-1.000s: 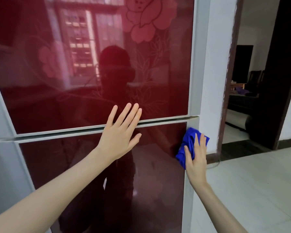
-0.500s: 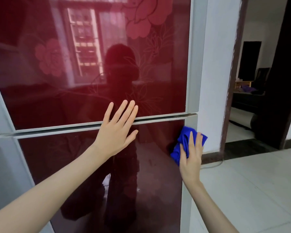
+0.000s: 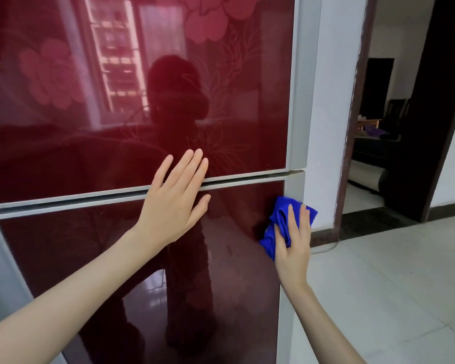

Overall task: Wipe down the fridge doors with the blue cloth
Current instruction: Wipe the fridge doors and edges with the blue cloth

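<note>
1. The right hand (image 3: 292, 248) stayed where it was, its straight fingers pressing the blue cloth (image 3: 279, 211) against the upper right edge of the lower door (image 3: 90, 258).
2. The left hand (image 3: 172, 206) remained flat, fingers extended and holding nothing, across the seam below the upper door (image 3: 63, 153).

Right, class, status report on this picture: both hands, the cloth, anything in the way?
Hands: left hand flat, spanning upper door and lower door. Then right hand presses blue cloth on lower door's right edge. Nothing in the way but the left hand.
</note>
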